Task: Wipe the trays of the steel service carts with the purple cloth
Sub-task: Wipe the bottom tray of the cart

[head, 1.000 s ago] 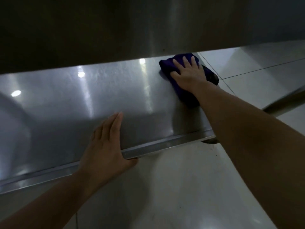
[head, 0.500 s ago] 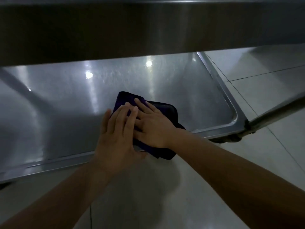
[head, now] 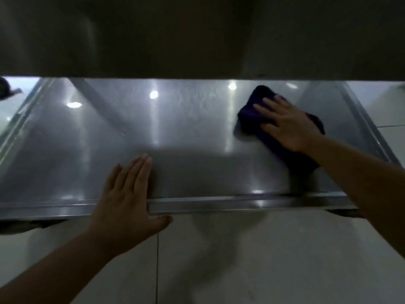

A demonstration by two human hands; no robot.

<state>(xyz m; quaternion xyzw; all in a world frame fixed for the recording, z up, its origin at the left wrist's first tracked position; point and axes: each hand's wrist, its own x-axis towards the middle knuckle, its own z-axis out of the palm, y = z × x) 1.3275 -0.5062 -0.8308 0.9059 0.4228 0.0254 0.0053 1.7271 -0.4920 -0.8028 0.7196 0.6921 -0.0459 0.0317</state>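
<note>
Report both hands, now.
Left hand: open, flat on the steel tray's front rim, holding nothing.
Right hand: open, fingers straight, pressing the purple cloth onto the tray.

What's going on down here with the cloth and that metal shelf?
A person is wiping the lower steel tray of a service cart. Their right hand presses flat on a purple cloth toward the tray's right end. Their left hand rests open over the tray's front rim, apparently to steady it. An upper shelf overhangs the tray and hides its far edge. Pale floor tiles lie below.
</note>
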